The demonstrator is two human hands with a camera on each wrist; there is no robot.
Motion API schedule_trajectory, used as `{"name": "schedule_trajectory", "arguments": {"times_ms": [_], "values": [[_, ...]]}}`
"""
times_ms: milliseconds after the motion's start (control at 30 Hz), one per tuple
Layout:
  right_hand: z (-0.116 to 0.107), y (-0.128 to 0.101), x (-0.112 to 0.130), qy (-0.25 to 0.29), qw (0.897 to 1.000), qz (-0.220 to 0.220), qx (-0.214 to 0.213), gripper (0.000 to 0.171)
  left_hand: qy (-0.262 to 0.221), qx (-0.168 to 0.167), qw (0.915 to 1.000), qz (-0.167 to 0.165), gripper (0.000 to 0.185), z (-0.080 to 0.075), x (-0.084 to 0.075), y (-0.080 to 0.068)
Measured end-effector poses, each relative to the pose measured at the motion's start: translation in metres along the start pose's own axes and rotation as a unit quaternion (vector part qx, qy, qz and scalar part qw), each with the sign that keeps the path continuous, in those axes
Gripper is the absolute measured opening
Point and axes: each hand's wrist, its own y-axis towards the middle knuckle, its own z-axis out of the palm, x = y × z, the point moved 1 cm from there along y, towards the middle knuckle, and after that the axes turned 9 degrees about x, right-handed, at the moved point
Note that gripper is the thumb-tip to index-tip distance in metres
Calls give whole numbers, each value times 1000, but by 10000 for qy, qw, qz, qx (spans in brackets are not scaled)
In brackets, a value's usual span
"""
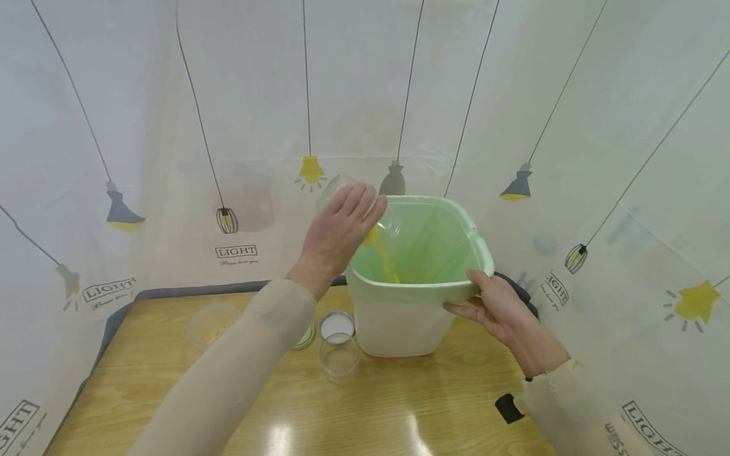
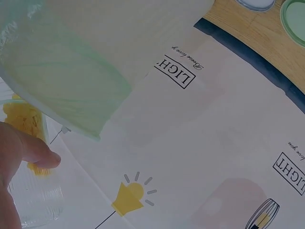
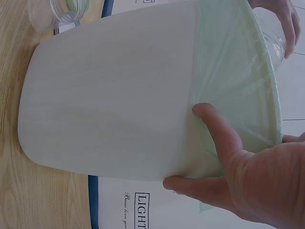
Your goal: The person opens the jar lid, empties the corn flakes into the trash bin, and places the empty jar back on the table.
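— Green-lined white plastic bin [image 1: 399, 329]: just one?
— One, sitting toward the back edge of the wooden tabletop [image 1: 399, 405]. The right hand [image 1: 499, 310] is gripping its rim; the left hand [image 1: 336, 237] is curling round a clear ribbed plastic jar [image 1: 388, 221], tilting it over the opening, yellow bits spilling.
— Other jars?
— One clear empty jar [image 1: 339, 358], two round lids [image 1: 336, 325], one shallow clear dish [image 1: 211, 323] lying left of the bin.
— Room?
— White curtains printed with lamps are hanging all round.
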Motion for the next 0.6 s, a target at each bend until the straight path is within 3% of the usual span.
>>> {"name": "schedule_trajectory", "arguments": {"times_ms": [367,600], "values": [[0,0,0,-62,10000,-12,35,58,178,-9,9997,143,70,-1,-1,0],[1,0,0,-49,10000,-24,30,58,359,-158,9988,291,60,1,-3,1]]}}
